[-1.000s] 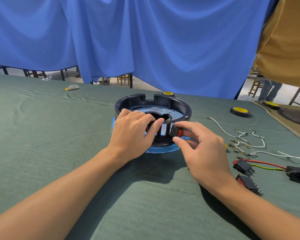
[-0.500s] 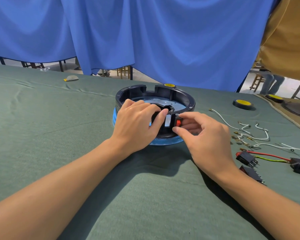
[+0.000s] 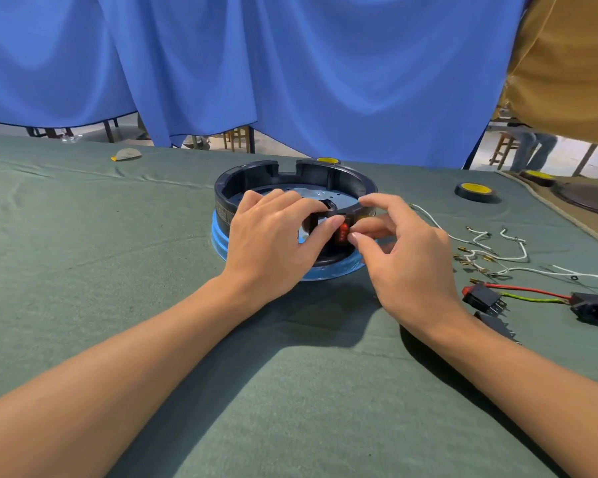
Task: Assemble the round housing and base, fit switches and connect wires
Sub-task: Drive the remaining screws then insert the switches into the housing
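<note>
Green cloth [image 3: 118,270]: switch [image 3: 342,233] against right grip [image 3: 415,260]

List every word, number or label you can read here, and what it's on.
None can be read.
round housing: pale markings on its outer band, too blurred to read.
red switch: no legible marking.

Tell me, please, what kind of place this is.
Probably a workshop assembly bench: a cloth-covered table with loose switches, terminal wires and tape rolls, screened by a blue curtain.
</note>
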Demonstrator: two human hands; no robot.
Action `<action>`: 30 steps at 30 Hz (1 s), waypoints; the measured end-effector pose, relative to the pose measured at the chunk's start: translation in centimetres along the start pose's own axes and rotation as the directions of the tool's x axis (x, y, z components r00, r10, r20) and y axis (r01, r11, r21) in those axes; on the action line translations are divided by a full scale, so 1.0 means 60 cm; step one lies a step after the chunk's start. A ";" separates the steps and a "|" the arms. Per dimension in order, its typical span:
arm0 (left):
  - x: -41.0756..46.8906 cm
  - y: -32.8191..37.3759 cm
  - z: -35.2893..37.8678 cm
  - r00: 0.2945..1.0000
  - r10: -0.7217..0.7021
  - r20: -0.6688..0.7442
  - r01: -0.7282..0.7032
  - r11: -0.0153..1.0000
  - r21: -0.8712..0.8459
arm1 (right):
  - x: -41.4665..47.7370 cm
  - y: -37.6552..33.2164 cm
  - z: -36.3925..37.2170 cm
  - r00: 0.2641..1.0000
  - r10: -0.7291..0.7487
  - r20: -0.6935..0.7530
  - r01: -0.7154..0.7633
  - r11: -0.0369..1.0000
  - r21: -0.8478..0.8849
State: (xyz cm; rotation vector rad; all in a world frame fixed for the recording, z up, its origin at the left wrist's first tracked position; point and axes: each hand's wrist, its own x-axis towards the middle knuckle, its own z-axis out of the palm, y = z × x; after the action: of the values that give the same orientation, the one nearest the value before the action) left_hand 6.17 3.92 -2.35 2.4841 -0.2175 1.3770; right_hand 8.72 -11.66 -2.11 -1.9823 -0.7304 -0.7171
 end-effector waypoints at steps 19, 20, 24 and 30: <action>0.023 0.004 0.002 0.957 -0.273 0.098 0.282 0.954 -0.102 | 0.004 0.006 0.006 0.998 0.070 -0.009 -0.070 0.997 -0.042; 0.022 0.004 0.003 0.959 -0.268 0.088 0.276 0.955 -0.105 | 0.004 0.005 0.006 0.997 0.078 -0.008 -0.078 0.996 -0.042; 0.019 0.006 0.001 0.971 -0.237 0.040 0.240 0.965 -0.109 | 0.006 0.004 0.009 0.995 0.098 -0.014 -0.099 0.994 -0.047; 0.016 0.005 0.003 0.973 -0.230 0.025 0.231 0.970 -0.074 | 0.008 0.006 0.012 0.994 0.108 -0.022 -0.108 0.993 -0.044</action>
State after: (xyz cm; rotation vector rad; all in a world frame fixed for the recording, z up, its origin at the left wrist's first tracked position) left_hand 6.77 3.58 -1.57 2.3720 0.0156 1.2302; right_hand 9.45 -11.08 -2.26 -2.0366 -0.5952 -0.6924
